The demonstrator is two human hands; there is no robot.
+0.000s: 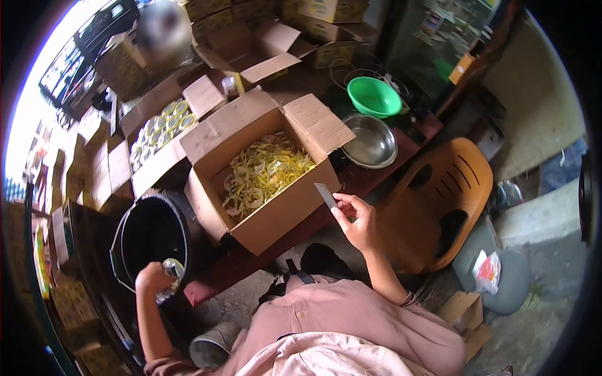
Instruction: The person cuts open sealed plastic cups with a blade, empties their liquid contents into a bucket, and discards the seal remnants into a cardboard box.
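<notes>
At the lower left, beside the rim of a black bucket (183,216), my left hand (154,277) is closed around a clear plastic cup (174,268); the fingers partly cover it. My right hand (357,220) pinches a flat grey blade (325,195) between thumb and fingers, pointing up and to the left. That blade is in front of the near right corner of an open cardboard box (276,216). Inside the box lies a heap of yellow and whitish strips and scraps (266,172).
Left of the box, another carton holds several round, yellow-edged containers (164,128). A metal bowl (371,141) and a green basin (374,97) stand behind right. An orange plastic chair (433,207) is at right. Another person (164,34) is at the back left, among stacked cartons.
</notes>
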